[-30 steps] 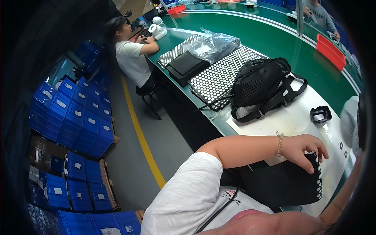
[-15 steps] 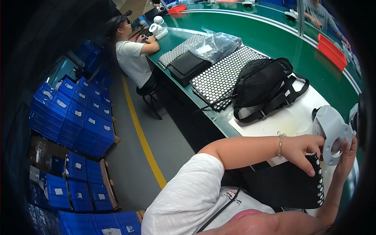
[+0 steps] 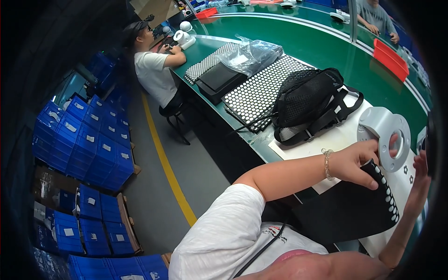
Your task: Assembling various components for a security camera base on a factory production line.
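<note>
My left hand (image 3: 353,162), a beaded bracelet at its wrist, holds a white plastic bracket (image 3: 368,120) with a round ring at one end. Its fingertips show through the ring's opening, and its thumb points down beside it. Below this hand lies a black sheet (image 3: 343,207) with white dots along its raised edge. My right hand (image 3: 420,179) is at the far right, apart from the bracket, fingers stretched upward. It is near a white and dark part (image 3: 422,139), cut off by the picture's rim. Small black flower-shaped pieces (image 3: 405,170) lie between the hands on a white sheet.
A black mesh bag (image 3: 305,100) sits on the white board (image 3: 291,151). Beyond are dotted sheets (image 3: 254,88), a black tray (image 3: 219,81) and a clear plastic bag (image 3: 254,53). A red bin (image 3: 391,60) stands across the green table. A co-worker (image 3: 156,70) sits far left; blue crates (image 3: 79,140) line the floor.
My right hand has let go of the bracket's ring and moved right. The bracket, in my left hand, has shifted up and slightly left, uncovering the flower-shaped pieces.
</note>
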